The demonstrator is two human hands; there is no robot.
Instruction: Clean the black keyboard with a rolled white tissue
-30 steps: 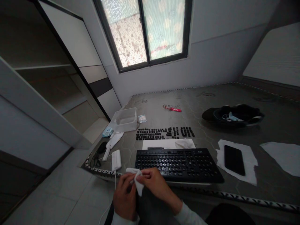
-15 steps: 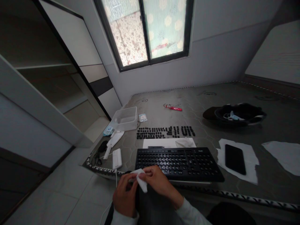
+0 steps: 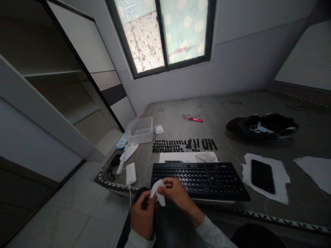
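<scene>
A small white tissue is pinched between both hands, just in front of the table edge. My left hand closes its fingertips on the tissue's lower left side. My right hand grips it from the right, thumb on top. Whether anything is wrapped inside the tissue cannot be seen. Right behind the hands lies a black keyboard base with its keycaps off. Loose black keycaps are laid out in rows beyond it. Between them is a white sheet with a crumpled tissue on it.
On the left are a clear plastic box, a white power strip with a cable, and a black mouse. To the right, a phone rests on white paper, with a dark cap behind. A red tool lies farther back.
Both hands have shifted slightly up and right with the tissue. The tissue is now bent over, its top rounded between the fingers. My view has moved a little.
</scene>
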